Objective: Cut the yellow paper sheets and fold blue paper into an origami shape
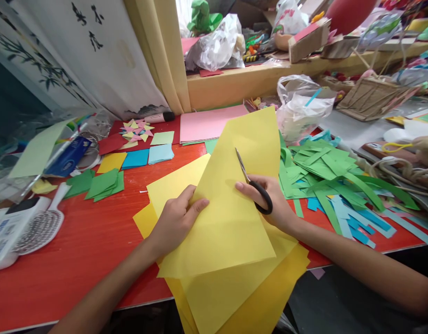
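My left hand [177,218] pinches the left edge of a large yellow paper sheet [231,218], its thumb lying on top. Black-handled scissors [246,169] are in my right hand [269,199], blades pointing up and away over the sheet. The right thumb rests on the paper, and that hand's fingers are partly hidden by the handle and sheet. Beneath lie more yellow sheets [258,301], fanned out and overhanging the table's front edge.
Green paper strips [325,162] and blue offcuts [360,227] heap up at the right. Small colored squares [135,158], a hairbrush [43,227] and a white bottle [15,232] sit on the left of the red table [95,260]. Pink sheets [207,123] lie behind.
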`<state>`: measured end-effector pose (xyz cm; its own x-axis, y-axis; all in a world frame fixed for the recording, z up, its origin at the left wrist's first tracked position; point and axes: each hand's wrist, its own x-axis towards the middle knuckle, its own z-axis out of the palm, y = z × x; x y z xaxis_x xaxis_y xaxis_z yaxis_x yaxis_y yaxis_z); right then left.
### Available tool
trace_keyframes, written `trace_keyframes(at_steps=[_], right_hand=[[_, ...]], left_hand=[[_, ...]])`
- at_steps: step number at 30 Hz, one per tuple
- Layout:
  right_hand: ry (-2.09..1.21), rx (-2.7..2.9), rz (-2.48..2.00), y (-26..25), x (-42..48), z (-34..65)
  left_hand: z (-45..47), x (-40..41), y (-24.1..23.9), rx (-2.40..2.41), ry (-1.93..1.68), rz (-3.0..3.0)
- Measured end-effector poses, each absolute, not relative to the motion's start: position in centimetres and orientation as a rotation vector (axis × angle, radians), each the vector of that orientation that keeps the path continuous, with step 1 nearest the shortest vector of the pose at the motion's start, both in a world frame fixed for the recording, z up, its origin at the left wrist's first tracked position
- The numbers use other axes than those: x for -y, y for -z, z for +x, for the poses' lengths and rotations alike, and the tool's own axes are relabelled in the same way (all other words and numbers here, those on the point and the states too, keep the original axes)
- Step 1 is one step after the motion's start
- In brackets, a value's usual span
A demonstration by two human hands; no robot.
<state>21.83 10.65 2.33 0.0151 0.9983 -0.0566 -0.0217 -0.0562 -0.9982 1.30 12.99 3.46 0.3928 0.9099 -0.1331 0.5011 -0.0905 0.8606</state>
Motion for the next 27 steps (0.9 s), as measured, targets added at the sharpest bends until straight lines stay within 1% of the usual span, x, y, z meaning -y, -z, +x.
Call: trace_keyframes(at_steps=[14, 27], right_hand=[[-1.283, 1.139, -1.213, -2.24, -10.99, 22.03], [-1.254, 1.138, -1.217, -2.10, -11.33, 22.12]], left_hand=[[1.34, -12.95, -3.29, -1.219, -0.560, 1.738], [1.82, -12.64, -3.24, -1.214, -0.492, 1.863]])
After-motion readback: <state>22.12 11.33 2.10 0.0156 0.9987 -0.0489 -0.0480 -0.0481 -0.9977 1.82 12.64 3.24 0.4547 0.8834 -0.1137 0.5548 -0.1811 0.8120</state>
